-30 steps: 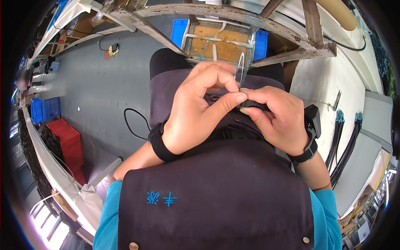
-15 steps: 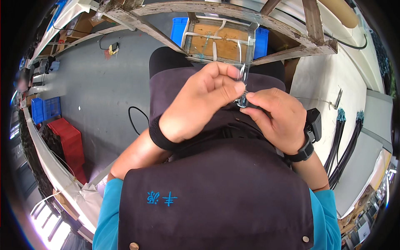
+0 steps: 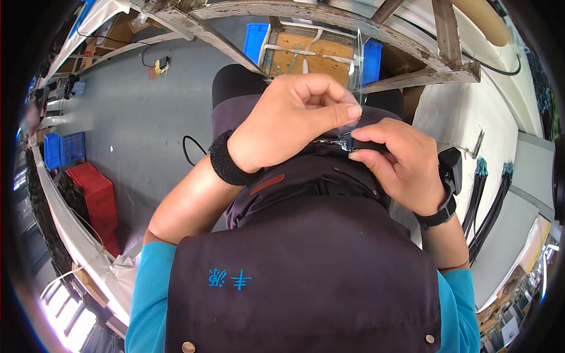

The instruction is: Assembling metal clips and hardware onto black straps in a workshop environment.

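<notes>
Left hand [image 3: 297,115] is pinching clear film [image 3: 359,70], right hand [image 3: 406,159] is gripping a black piece [image 3: 369,144].
The film is pointing toward upper centre, the black piece sitting just right of centre.

Far left of where I grip, I see a red box [image 3: 95,194] and a blue box [image 3: 73,148]; ahead and right, a fat tan tube [image 3: 484,22].

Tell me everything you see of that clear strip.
The clear strip looks like thin, glossy plastic. It stands nearly upright, its narrow end above the left hand, which seems to pinch it. Below, a wrinkled, bluish see-through part shows close to the dark piece held by the right hand; any join is unclear.
</notes>
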Available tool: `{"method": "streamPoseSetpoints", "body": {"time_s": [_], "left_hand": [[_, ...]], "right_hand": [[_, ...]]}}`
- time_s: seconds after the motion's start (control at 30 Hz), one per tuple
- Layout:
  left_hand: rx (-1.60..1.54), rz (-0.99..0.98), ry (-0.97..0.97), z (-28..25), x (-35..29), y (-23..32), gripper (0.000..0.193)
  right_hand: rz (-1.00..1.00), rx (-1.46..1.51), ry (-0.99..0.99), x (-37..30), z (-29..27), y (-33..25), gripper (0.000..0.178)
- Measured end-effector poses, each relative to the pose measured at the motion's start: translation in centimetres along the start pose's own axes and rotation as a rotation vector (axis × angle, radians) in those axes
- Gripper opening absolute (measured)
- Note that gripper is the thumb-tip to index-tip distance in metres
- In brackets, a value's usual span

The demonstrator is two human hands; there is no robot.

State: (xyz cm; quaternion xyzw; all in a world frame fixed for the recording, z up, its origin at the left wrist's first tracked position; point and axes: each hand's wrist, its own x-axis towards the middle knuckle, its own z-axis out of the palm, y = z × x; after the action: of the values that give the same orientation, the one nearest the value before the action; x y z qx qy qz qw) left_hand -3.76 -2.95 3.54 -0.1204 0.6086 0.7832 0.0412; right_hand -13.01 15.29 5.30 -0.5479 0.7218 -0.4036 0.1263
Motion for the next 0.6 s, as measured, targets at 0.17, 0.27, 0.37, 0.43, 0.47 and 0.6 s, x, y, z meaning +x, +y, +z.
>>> {"method": "streamPoseSetpoints", "body": {"time_s": [0.17,0.27,0.37,0.43,0.47,0.6], "left_hand": [[-0.012,0.133,0.003,0.5,-0.6,0.1,0.008],[-0.034,0.173,0.000,0.3,-1.0,-0.1,0.007],[-0.015,0.202,-0.033,0.0,-1.2,-0.2,0.007],[0.016,0.238,-0.040,0.1,-1.2,-0.3,0.007],[0.015,0.237,-0.042,0.1,-1.3,-0.3,0.007],[0.089,0.157,-0.024,0.4,-1.4,-0.2,0.007]], "right_hand": [[-0.007,-0.049,-0.033,0.8,-1.4,-0.9,0.018],[-0.022,-0.039,-0.023,1.2,-1.5,-0.9,0.013],[0.061,0.042,-0.063,1.8,-1.8,-0.5,0.012],[0.143,0.074,-0.112,2.0,-2.2,-0.4,0.015],[0.237,0.171,-0.183,2.1,-2.3,-0.3,0.018],[0.502,0.511,-0.337,2.0,-2.4,1.5,0.026]]}}
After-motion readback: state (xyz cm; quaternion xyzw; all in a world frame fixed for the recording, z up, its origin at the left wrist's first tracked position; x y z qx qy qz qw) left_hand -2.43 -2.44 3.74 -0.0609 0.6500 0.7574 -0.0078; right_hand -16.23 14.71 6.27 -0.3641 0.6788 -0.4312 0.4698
